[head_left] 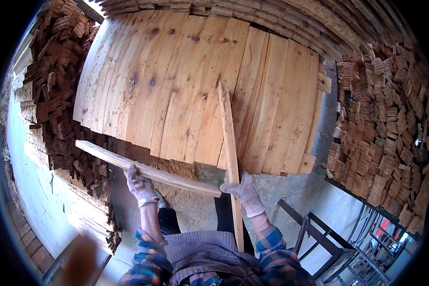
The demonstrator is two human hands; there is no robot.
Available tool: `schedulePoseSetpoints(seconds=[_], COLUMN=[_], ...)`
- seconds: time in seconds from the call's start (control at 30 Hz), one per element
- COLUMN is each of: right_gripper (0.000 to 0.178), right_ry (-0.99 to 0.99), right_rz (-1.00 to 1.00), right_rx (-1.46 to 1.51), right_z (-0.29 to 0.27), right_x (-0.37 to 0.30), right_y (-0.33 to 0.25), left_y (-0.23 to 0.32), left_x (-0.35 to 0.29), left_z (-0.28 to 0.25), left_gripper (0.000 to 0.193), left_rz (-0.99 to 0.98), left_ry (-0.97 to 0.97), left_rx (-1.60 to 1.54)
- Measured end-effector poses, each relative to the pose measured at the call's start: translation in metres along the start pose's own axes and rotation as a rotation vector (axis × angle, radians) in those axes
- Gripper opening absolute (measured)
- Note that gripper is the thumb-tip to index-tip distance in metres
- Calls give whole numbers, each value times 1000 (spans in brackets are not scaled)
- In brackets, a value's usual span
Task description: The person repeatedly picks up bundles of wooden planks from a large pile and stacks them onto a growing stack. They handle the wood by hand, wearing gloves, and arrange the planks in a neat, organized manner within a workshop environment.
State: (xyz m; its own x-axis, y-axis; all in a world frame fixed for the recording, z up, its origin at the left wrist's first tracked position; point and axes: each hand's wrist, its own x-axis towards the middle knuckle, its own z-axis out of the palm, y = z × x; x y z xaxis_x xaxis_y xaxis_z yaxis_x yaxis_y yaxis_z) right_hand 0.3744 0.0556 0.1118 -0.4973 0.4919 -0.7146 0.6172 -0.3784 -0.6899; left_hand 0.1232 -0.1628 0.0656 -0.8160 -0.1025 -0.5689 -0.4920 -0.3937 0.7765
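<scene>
My gloved left hand is closed around a narrow wooden board. That board lies crosswise in front of me, its right end near my other hand. A second narrow board points away from my body, with my gloved right hand closed on it. Its far end reaches over a broad layer of side-by-side wooden planks, and its near end comes back to my apron. Knots and dark spots mark the planks. My fingers are partly hidden behind both boards.
Stacks of short wood pieces stand at the left and the right. Long stacked boards run along the back. A dark metal frame stands at lower right. Sawdust lies on the floor; something brown blurs at lower left.
</scene>
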Motion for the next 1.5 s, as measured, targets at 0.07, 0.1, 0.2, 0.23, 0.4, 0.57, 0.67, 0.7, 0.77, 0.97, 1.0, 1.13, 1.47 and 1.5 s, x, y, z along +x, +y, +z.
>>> schedulePoseSetpoints(seconds=[0.07,0.1,0.2,0.23,0.4,0.57,0.67,0.7,0.77,0.97,1.0,1.13,1.47,1.5], right_gripper=[70,71,81,83,102,104,104,104,104,108,108,100,86,86], right_ry=[40,68,92,72,13,73,134,137,135,183,221,375,358,361], right_rz=[-96,-161,-204,-185,-159,-274,-342,-343,-330,-358,-311,-226,-155,-174], right_rx=[-1,28,1,-66,-32,-133,-290,-411,-652,-1012,-1058,-1235,-1441,-1427], right_z=[-7,-14,-46,-53,-51,-55,-76,-77,-72,-82,-84,-102,-105,-107], right_x=[12,21,27,14,-22,11,19,22,25,72,83,123,170,169], right_y=[-54,-73,-82,-80,-63,-65,-65,-73,-87,-131,-147,-230,-220,-218], left_y=[-27,-43,-65,-58,-41,-44,-55,-55,-65,-64,-67,-76,-41,-30], left_x=[28,37,36,25,9,15,-9,-24,-30,-24,-27,-31,-105,-103], left_z=[-10,-3,34,45,77,55,29,35,42,86,78,22,54,70], left_gripper=[34,31,33,34,49,48,48,48,46,38,38,43,62,62], left_rz=[-34,11,72,30,-104,-117,-207,-237,-239,-309,-165,-68,-254,-251], left_ry=[23,48,114,135,266,136,80,158,237,136,112,132,-164,-154], left_rx=[-30,3,52,13,7,-4,-36,-66,2,-69,101,128,-208,-231])
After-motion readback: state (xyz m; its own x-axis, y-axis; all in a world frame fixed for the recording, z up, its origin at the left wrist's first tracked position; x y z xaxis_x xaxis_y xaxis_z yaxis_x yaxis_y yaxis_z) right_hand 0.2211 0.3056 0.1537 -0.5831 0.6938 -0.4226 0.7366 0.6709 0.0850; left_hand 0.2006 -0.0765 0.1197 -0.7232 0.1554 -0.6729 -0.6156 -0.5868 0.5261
